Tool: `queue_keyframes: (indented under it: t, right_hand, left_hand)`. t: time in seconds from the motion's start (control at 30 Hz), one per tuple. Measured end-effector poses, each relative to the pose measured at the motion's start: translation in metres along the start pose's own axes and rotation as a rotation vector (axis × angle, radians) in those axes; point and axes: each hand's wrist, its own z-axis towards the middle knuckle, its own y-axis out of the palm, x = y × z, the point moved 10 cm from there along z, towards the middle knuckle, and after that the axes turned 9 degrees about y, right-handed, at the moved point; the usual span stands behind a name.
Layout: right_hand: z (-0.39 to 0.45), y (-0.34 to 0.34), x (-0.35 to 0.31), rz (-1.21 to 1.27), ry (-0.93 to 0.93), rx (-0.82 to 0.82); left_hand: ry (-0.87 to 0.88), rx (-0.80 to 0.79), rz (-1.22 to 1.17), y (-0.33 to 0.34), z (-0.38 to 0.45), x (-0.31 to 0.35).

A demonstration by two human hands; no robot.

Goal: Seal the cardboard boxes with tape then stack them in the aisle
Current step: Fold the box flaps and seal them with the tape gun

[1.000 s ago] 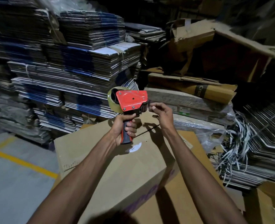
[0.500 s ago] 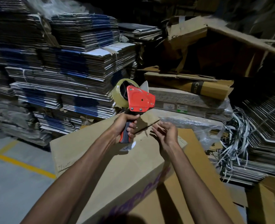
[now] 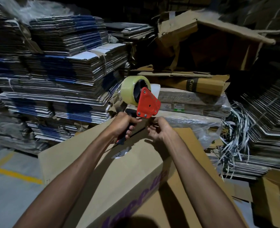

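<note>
A large brown cardboard box [image 3: 119, 175] with purple print on its side lies in front of me, its top seam running under my hands. Above it, my left hand [image 3: 124, 124] grips the black handle of a red tape dispenser [image 3: 146, 104]. The dispenser carries a roll of clear tape [image 3: 129, 91]. My right hand [image 3: 160, 130] is at the dispenser's lower front edge, with thumb and fingertips pinched together at the tape end. The tape strip itself is hard to make out. A flat cardboard sheet [image 3: 198, 155] lies under the box on the right.
Tall stacks of flattened cartons [image 3: 62, 76] fill the left and back. Crumpled boxes [image 3: 202, 38] and a plastic-wrapped bundle [image 3: 193, 122] sit behind. A tangle of strapping [image 3: 234, 129] hangs at the right, with a small box [image 3: 271, 195] below it. The grey floor at the left has a yellow line [image 3: 15, 174].
The dispenser has turned so that its roll faces me more. My right hand dropped away from it half a second ago and has come back up to its front edge.
</note>
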Motion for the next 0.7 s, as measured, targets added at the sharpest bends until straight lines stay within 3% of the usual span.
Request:
queue_keyframes:
  t: [0.1,0.27,0.47,0.6,0.7]
  right_hand:
    - [0.003,-0.015,-0.049,-0.281,-0.196,0.172]
    - [0.002,-0.008,-0.094,-0.501,-0.361,0.148]
    - [0.019,-0.036,-0.145,-0.802,-0.62,0.354]
    - [0.042,-0.04,-0.144,-0.901,-0.659,0.389]
    - [0.059,-0.032,-0.133,-0.964,-0.662,0.392]
  left_hand:
    - [0.02,0.005,0.078,-0.002,0.003,0.001]
    - [0.093,0.049,0.191,-0.01,0.007,0.007]
    - [0.102,0.094,0.276,-0.035,0.005,-0.011]
    - [0.072,0.12,0.374,-0.052,0.001,-0.034]
    - [0.018,0.126,0.299,-0.053,-0.003,-0.055]
